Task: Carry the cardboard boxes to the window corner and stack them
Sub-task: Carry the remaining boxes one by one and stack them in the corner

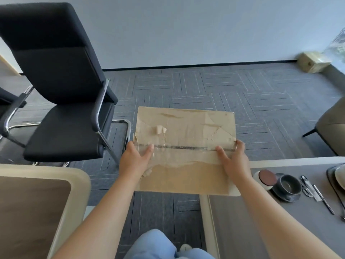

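While being carried, cardboard box (186, 128): flat, taped, torn on top; held level in the air, above carpet.
Left hand (133, 159): clamped on the box's left edge, thumb on top, fingers wrapped round the side.
Right hand (234, 159): clamped likewise on the box's right edge.
Progress: probably mid-carry; not yet stacked.
Second box (311, 61): far beyond the held box, to its right, against the wall; likely the stacking spot.
Left to do: walk over, set down on top.
Edges: counter (242, 221) corner just under the box's near right corner; black chair (65, 109) close on its left.
Open room: wide stretch of carpet (205, 86) ahead of the box, reaching to the wall.
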`<act>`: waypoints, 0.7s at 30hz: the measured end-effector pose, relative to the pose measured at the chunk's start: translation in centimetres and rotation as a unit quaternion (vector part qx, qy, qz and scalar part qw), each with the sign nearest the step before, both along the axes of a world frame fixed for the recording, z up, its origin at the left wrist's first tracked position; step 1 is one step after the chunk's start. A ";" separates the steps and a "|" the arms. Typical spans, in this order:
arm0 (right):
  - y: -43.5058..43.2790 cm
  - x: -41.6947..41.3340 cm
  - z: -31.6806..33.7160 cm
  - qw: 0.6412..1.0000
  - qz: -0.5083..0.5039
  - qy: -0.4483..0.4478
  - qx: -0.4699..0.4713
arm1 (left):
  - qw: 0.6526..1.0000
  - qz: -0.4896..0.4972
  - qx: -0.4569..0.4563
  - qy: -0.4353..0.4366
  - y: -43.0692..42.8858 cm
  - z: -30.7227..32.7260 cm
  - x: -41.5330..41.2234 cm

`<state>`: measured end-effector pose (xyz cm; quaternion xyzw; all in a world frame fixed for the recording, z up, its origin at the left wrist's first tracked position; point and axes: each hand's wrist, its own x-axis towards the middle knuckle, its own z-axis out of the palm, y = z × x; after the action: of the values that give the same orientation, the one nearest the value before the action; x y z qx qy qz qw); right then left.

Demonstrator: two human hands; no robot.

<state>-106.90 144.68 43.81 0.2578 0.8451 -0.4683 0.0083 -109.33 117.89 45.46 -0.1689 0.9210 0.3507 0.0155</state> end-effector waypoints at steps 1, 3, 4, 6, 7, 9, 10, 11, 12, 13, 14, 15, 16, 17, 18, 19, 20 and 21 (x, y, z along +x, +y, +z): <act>0.2 -1.3 0.0 1.000 -0.001 0.000 0.001 | 1.000 0.001 0.000 0.001 0.2 0.0 -1.3; 0.6 -4.1 0.0 1.000 -0.006 -0.005 0.004 | 1.000 0.000 -0.001 0.000 0.7 -0.2 -4.0; 0.7 -5.5 -0.1 1.000 -0.008 -0.008 0.006 | 1.000 -0.001 -0.001 -0.002 0.7 -0.4 -5.4; 0.7 -8.4 -0.4 1.000 -0.012 -0.011 0.009 | 1.000 -0.009 -0.008 -0.003 0.8 -0.8 -8.5; 0.7 -10.0 -0.6 1.000 -0.015 -0.011 0.009 | 1.000 -0.014 -0.012 -0.004 0.8 -1.0 -10.3; 0.4 -13.6 -1.0 1.000 -0.027 -0.011 0.009 | 1.000 -0.026 -0.013 -0.004 0.5 -1.4 -14.4; 0.1 -15.4 -1.1 0.999 -0.033 -0.010 0.010 | 0.999 -0.033 -0.011 -0.003 0.3 -1.5 -16.6; -0.2 -17.3 -1.2 0.999 -0.041 -0.010 0.010 | 0.999 -0.042 -0.007 0.001 0.1 -1.6 -18.9; -0.5 -19.3 -1.3 0.999 -0.049 -0.010 0.008 | 0.999 -0.048 -0.005 0.003 -0.1 -1.5 -21.3; -0.7 -21.3 -1.4 0.998 -0.059 -0.011 0.007 | 0.999 -0.054 -0.005 0.003 -0.2 -1.5 -23.7; -1.0 -23.1 -1.3 0.998 -0.067 -0.012 0.007 | 0.998 -0.058 -0.006 0.002 -0.4 -1.5 -26.0; -1.2 -24.9 -1.3 0.997 -0.075 -0.014 0.007 | 0.998 -0.063 -0.008 0.002 -0.5 -1.4 -28.2; -1.3 -26.5 -1.2 0.996 -0.085 -0.013 0.007 | 0.997 -0.071 -0.007 0.003 -0.4 -1.3 -30.4; -1.3 -27.9 -1.2 0.995 -0.096 -0.011 0.006 | 0.997 -0.082 -0.007 0.007 -0.3 -1.2 -32.4; -1.2 -29.2 -1.2 0.994 -0.109 -0.009 0.005 | 0.996 -0.092 -0.007 0.009 0.0 -1.1 -34.4; -1.0 -30.4 -1.1 0.993 -0.120 -0.007 0.005 | 0.995 -0.102 -0.010 0.009 0.5 -1.1 -36.3; -0.6 -31.5 -1.1 0.991 -0.130 -0.008 0.006 | 0.994 -0.109 -0.012 0.006 1.0 -1.1 -37.9; -0.1 -32.5 -1.1 0.990 -0.140 -0.010 0.007 | 0.993 -0.115 -0.010 0.002 1.7 -1.1 -39.5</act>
<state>-139.38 144.59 42.74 0.3782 0.8038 -0.4564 -0.0502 -148.79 119.54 44.33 -0.0614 0.9379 0.3376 0.0517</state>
